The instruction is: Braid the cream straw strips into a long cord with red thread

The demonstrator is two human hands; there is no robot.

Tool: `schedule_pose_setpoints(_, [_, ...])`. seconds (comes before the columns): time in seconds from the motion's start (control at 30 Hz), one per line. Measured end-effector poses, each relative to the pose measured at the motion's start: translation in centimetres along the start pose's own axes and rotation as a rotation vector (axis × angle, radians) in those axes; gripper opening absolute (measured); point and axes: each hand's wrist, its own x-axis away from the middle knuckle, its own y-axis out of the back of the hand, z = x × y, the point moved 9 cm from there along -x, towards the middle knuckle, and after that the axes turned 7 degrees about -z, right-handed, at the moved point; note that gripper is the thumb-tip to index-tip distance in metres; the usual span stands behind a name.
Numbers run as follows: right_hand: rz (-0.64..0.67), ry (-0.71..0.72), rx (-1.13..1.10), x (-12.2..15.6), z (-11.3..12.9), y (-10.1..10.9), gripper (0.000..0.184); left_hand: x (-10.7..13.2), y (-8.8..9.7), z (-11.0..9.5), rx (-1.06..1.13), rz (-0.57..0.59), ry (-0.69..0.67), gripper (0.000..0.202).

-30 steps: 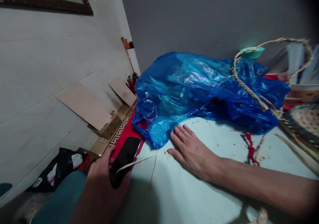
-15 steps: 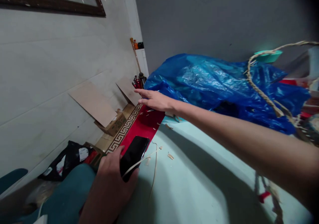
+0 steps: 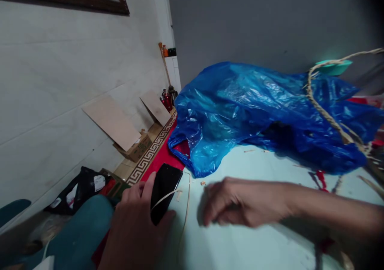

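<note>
A black smartphone (image 3: 164,192) is gripped by its sides in my left hand (image 3: 136,226), at the near edge of the table. A thin pale strip (image 3: 168,198) crosses its dark screen. My right hand (image 3: 232,204) is low over the pale table (image 3: 228,246), right of the phone. Its fingers are curled down and drawn together, slightly blurred, and whatever may be between them is hidden. Small straw-coloured scraps (image 3: 203,183) lie on the tabletop near the right fingertips. Behind both hands spreads a crumpled blue plastic bag (image 3: 228,114).
A braided straw rope (image 3: 322,112) arches across the bag at the right. Left of the table are a red runner with patterned border (image 3: 150,155), a cardboard box (image 3: 136,148), a dark teal chair (image 3: 78,230) and a black package (image 3: 78,190) by the tiled wall.
My right hand has come back from reaching far forward and curled over the table. The bag's left part now spreads nearer, over the runner and tabletop. My left hand keeps the phone.
</note>
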Motion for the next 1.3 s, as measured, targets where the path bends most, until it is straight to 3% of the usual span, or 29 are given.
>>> schedule_pose_setpoints(0.1, [-0.053,-0.002,0.180,-4.4,-2.5,4.1,0.033,-0.1,0.1,0.3,-0.023,0.011,0.035,0.066])
schedule_pose_setpoints(0.23, [-0.435,-0.148,0.566,-10.0,-5.2,13.7,0.066,-0.3,0.5,0.4,-0.037,-0.008,0.067,0.066])
schedule_pose_setpoints(0.33, [-0.564,-0.126,0.620,-11.1,-4.8,18.1,0.074,-0.4,0.5,0.4,-0.032,-0.021,0.055,0.063])
schedule_pose_setpoints(0.4, [-0.580,-0.114,0.694,-10.4,-4.7,19.4,0.071,-0.5,0.2,0.5,-0.016,-0.019,0.050,0.064])
schedule_pose_setpoints(0.47, [-0.521,-0.100,0.831,-9.3,-5.1,18.9,0.066,-0.6,-0.1,0.8,0.002,-0.017,0.058,0.065])
schedule_pose_setpoints(0.6, [-0.281,0.117,1.128,-7.8,-6.0,14.5,0.054,-0.7,-0.4,1.4,0.014,-0.022,0.066,0.069])
schedule_pose_setpoints(0.67, [-0.200,0.176,1.222,-7.4,-7.2,13.3,0.045,-0.6,-0.6,1.4,0.017,-0.017,0.057,0.070])
schedule_pose_setpoints(0.83, [-0.255,0.095,1.437,-7.4,-9.5,15.1,0.030,-0.4,-0.4,1.3,-0.012,-0.061,0.042,0.069])
schedule_pose_setpoints(0.93, [-0.271,0.138,1.462,-7.2,-8.5,14.2,0.033,-0.4,-0.5,1.2,-0.013,-0.065,0.023,0.067])
schedule_pose_setpoints(1.1, [-0.343,0.263,1.441,-4.3,-3.2,11.2,0.038,-0.4,-0.7,1.3,-0.014,-0.065,0.010,0.065])
schedule_pose_setpoints(1.17, [-0.489,0.176,1.458,-2.5,-1.4,12.3,0.041,-0.4,-0.7,1.2,-0.018,-0.061,0.011,0.065])
schedule_pose_setpoints(1.2, [-0.586,0.053,1.466,-1.5,-1.1,13.7,0.040,-0.3,-0.5,1.1,-0.022,-0.065,0.012,0.064])
schedule_pose_setpoints(1.3, [-0.625,-0.240,1.421,0.3,-2.0,15.4,0.027,-0.3,0.1,0.6,-0.048,-0.100,0.016,0.062])
